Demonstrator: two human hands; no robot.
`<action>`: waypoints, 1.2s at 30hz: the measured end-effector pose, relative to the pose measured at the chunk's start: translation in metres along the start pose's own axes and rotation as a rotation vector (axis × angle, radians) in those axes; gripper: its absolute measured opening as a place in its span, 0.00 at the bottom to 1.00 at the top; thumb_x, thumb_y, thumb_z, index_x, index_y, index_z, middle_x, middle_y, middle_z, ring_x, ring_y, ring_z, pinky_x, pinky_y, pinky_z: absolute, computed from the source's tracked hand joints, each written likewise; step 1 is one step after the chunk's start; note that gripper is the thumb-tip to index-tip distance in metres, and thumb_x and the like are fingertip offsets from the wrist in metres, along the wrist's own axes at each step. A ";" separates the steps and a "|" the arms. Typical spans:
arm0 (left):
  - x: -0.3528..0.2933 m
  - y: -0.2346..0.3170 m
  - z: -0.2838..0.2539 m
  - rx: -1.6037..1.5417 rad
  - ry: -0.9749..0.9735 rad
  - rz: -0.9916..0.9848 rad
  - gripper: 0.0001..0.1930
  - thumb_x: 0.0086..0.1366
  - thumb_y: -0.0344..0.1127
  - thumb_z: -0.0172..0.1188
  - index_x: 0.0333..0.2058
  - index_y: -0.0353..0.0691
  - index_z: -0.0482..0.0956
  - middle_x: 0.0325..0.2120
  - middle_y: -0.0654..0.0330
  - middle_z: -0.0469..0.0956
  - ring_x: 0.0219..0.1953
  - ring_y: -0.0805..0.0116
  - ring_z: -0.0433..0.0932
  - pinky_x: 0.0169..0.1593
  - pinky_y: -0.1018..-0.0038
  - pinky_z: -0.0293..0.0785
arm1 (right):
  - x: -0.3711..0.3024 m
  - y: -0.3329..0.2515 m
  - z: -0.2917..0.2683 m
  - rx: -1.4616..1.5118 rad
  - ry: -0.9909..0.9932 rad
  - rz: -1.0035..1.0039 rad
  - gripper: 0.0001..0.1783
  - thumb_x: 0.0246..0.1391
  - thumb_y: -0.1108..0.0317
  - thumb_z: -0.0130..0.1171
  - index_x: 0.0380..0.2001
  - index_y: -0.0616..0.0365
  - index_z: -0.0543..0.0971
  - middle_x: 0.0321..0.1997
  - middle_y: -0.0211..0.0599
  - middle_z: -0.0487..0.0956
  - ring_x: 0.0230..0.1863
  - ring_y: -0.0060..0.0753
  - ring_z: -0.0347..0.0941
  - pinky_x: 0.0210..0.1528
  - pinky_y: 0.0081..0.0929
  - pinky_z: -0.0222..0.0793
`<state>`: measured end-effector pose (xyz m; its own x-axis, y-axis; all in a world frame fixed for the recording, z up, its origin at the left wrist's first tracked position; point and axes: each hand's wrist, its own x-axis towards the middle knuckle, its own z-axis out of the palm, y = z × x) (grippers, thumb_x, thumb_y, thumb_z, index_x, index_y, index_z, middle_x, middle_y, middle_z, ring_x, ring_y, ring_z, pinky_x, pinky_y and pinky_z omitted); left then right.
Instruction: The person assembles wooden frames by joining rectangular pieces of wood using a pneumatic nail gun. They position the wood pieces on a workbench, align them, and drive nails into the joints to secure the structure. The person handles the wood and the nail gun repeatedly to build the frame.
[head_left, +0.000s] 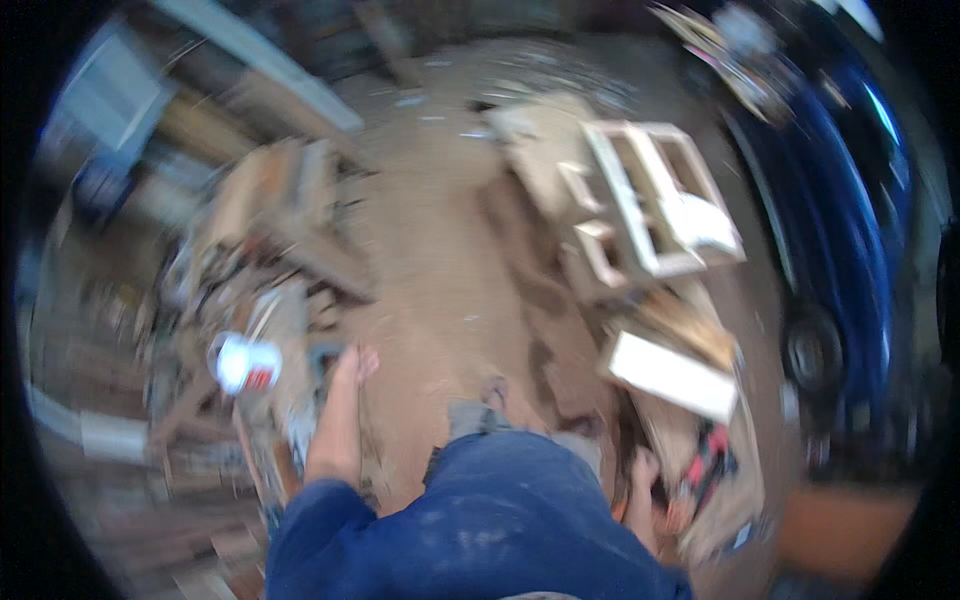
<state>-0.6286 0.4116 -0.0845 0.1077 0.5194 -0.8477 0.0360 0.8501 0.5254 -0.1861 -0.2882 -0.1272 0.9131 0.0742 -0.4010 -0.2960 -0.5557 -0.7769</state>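
Wooden frame (618,190): where's it at, how far along?

— Far end of the right-hand workbench (722,520), lying on the stacked work. Rails and crosspieces look joined, openings clear. Reads as mostly assembled; joints too blurred to confirm. Finish left to do: can't tell.

Hands on it?

— Neither. Left hand (362,362) hangs over the aisle, fingers loosely spread, nothing in it. Right hand (645,466) is beside the bench, near a red-and-black power tool (710,455); grip can't be told.

Bench and room?

— Bench cluttered: pale board (672,376) lies between frame and tool. Brown, dusty-looking floor (420,250) down the middle. Left side: white bucket (248,365), timber pile (270,190). Blue car (850,220) beyond the bench, right. Whole view motion-blurred.
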 end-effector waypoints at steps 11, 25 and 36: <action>-0.078 -0.131 0.231 0.925 -0.415 0.090 0.17 0.74 0.51 0.56 0.43 0.42 0.78 0.29 0.62 0.82 0.30 0.71 0.82 0.33 0.74 0.75 | -0.067 -0.040 -0.047 -0.106 0.446 0.277 0.16 0.53 0.60 0.66 0.38 0.61 0.87 0.42 0.48 0.87 0.49 0.41 0.83 0.55 0.34 0.74; -0.128 -0.151 0.324 1.310 -0.331 0.159 0.18 0.74 0.51 0.56 0.51 0.44 0.74 0.36 0.62 0.81 0.31 0.72 0.80 0.36 0.71 0.72 | 0.052 -0.007 -0.136 -0.554 0.483 0.002 0.35 0.53 0.62 0.66 0.62 0.64 0.69 0.52 0.59 0.76 0.57 0.61 0.71 0.57 0.56 0.67; -0.229 -0.239 0.449 1.604 -0.311 0.864 0.28 0.71 0.47 0.60 0.61 0.34 0.72 0.54 0.41 0.76 0.53 0.50 0.78 0.57 0.58 0.74 | 0.091 -0.070 -0.211 -0.142 0.102 0.088 0.43 0.48 0.62 0.68 0.65 0.66 0.64 0.39 0.49 0.83 0.43 0.47 0.82 0.48 0.39 0.76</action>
<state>-0.2163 0.0506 0.0166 0.7575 0.5212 -0.3932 0.6528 -0.5962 0.4673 -0.0227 -0.4167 -0.0070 0.9111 -0.0599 -0.4078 -0.3400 -0.6683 -0.6616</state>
